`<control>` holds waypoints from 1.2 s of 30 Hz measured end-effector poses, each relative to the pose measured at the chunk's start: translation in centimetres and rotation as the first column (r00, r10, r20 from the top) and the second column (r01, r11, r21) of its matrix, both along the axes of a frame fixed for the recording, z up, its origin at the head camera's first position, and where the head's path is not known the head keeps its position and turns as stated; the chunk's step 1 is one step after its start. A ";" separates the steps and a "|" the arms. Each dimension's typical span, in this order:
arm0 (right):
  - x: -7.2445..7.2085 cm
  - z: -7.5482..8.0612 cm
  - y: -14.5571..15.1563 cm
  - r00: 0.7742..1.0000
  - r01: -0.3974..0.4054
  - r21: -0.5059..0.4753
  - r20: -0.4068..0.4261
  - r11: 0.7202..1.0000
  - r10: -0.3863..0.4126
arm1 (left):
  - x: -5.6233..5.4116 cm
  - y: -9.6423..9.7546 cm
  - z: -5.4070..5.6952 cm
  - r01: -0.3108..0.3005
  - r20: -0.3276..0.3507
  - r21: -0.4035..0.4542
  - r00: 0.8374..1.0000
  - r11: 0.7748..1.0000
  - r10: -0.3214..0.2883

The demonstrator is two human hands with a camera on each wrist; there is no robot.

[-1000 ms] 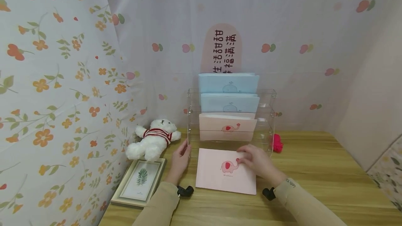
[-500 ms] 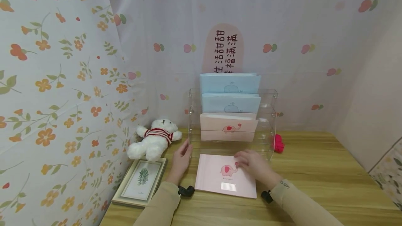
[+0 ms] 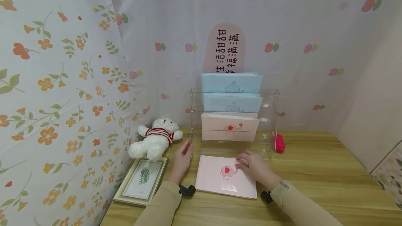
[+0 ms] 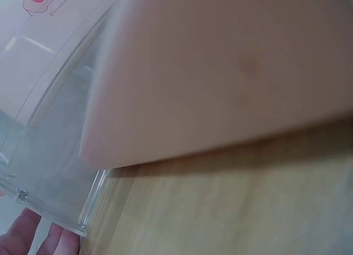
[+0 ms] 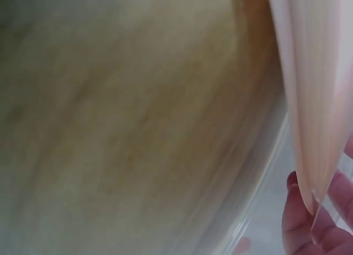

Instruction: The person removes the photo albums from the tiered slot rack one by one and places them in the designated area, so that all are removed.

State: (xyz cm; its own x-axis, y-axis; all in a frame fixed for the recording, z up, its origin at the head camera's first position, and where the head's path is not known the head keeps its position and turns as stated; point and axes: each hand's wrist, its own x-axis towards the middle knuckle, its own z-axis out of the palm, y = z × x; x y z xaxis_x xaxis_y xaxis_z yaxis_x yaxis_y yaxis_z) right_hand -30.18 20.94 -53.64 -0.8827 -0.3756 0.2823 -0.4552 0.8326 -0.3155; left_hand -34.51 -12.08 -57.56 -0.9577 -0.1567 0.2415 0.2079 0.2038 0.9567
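My right hand (image 3: 255,167) pinches the top right corner of a pink booklet (image 3: 213,175) printed with an elephant. In the right wrist view, fingers (image 5: 300,227) lie on both sides of the booklet's layered edge (image 5: 309,117). The booklet is tilted in front of a clear acrylic rack (image 3: 274,138), its face toward me. My left hand (image 3: 181,161) rests against the rack's left side. Its fingers (image 4: 22,233) meet the clear side panel (image 4: 55,205) in the left wrist view. Two blue whale booklets (image 3: 232,83) and another pink elephant booklet (image 3: 230,133) stand upright in the rack's slots.
A white teddy bear (image 3: 155,145) in a striped top lies left of the rack, with a framed leaf picture (image 3: 144,179) before it. A red fabric item (image 3: 279,144) sits at the rack's right. The wooden table (image 3: 314,173) meets a curtain (image 3: 301,90) behind.
The front pink booklet has come slightly toward me, its top edge lowering, with my right hand moving along. A bright reflection now shows on its cover. My left hand stays at the rack's side.
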 end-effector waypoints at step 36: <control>-2.7 10.6 1.9 0.957 0.284 -0.544 0.105 0.789 -0.271 | -0.1 0.2 -0.1 0.000 -0.009 -0.005 1.000 1.000 0.000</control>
State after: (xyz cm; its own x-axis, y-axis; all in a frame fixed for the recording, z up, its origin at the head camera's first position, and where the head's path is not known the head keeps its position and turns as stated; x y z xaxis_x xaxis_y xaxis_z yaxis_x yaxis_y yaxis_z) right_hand -32.93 22.81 -43.01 -0.9327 0.0985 0.3470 -0.2199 0.6071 -0.7636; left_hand -34.62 -11.89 -57.62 -0.9555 -0.1558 0.2507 0.2163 0.2081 0.9539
